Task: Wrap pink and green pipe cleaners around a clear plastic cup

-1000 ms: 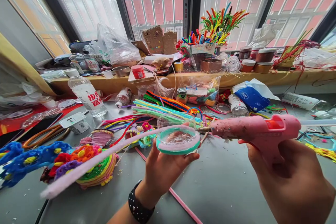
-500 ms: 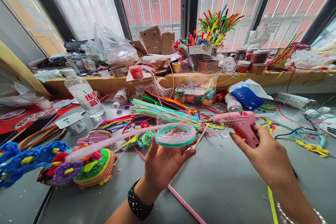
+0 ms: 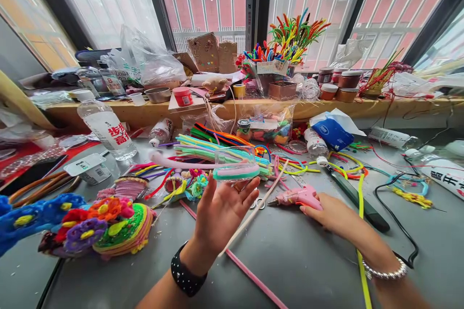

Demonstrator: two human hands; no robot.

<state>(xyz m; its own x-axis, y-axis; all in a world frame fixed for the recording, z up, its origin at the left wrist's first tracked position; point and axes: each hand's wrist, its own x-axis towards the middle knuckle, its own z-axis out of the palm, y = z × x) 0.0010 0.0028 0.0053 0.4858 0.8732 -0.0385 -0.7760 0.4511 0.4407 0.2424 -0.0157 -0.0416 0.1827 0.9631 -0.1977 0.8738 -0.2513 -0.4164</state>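
My left hand [image 3: 222, 212] is raised palm up, its fingertips holding a small clear cup [image 3: 236, 163] whose base is wrapped in teal and pink pipe cleaner. A long pale pink pipe cleaner [image 3: 174, 161] trails left from the wrap. My right hand [image 3: 331, 213] rests low on the grey table [image 3: 311, 260], fingers on the handle of a pink glue gun [image 3: 295, 196] that lies on its side with its nozzle pointing left.
A bundle of coloured pipe cleaners [image 3: 217, 149] lies behind the cup. Woven pipe-cleaner flowers [image 3: 105, 224] sit at the left, a water bottle [image 3: 105, 128] behind them. A black cable [image 3: 395, 217], a yellow pipe cleaner [image 3: 360, 246] and a blue tissue pack [image 3: 331, 133] are at the right. The window ledge is crowded with jars.
My right hand has carried the glue gun away from the cup, down to the table, where it now lies. The left hand has tilted the cup nearly edge-on.
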